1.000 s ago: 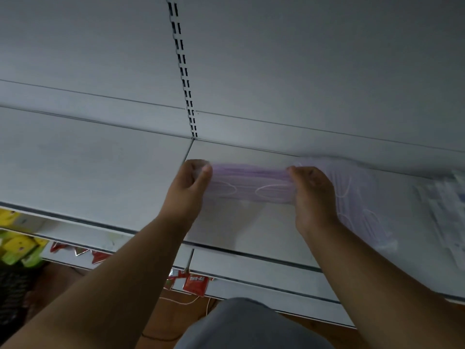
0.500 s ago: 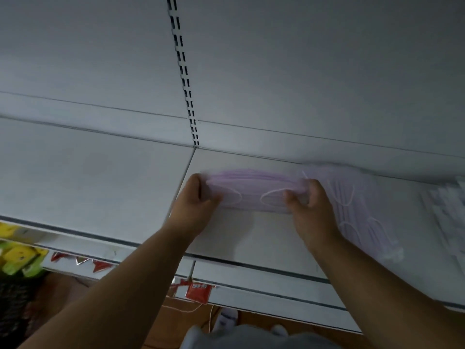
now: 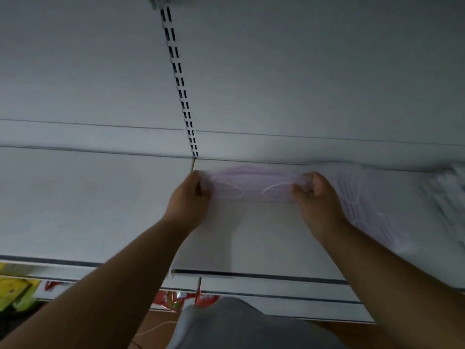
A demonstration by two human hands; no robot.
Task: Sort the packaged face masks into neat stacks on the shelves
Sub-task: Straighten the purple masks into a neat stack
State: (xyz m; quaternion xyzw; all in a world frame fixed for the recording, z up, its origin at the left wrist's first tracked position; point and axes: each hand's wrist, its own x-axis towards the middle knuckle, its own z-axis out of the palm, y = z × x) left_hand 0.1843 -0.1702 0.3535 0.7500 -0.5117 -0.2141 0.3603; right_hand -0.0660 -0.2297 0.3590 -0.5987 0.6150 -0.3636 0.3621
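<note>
A clear pack of pale purple face masks (image 3: 251,185) lies lengthwise on the white shelf (image 3: 251,235), close to the back panel and just right of the shelf joint. My left hand (image 3: 190,205) grips its left end with curled fingers. My right hand (image 3: 317,200) pinches its right end. Right of my right hand lies a second pile of purple mask packs (image 3: 357,205), fanned out toward the shelf's front. At the far right edge sits a blurred heap of whitish packs (image 3: 448,197).
A slotted upright (image 3: 180,81) runs down the back panel to the joint between two shelf boards. The left shelf board (image 3: 88,202) is bare. Below the shelf front show yellow packages (image 3: 15,290) and red packets (image 3: 173,301).
Both hands have pushed the purple pack farther back toward the rear panel, and their fingers have curled tighter on its ends. The view has tilted down a little.
</note>
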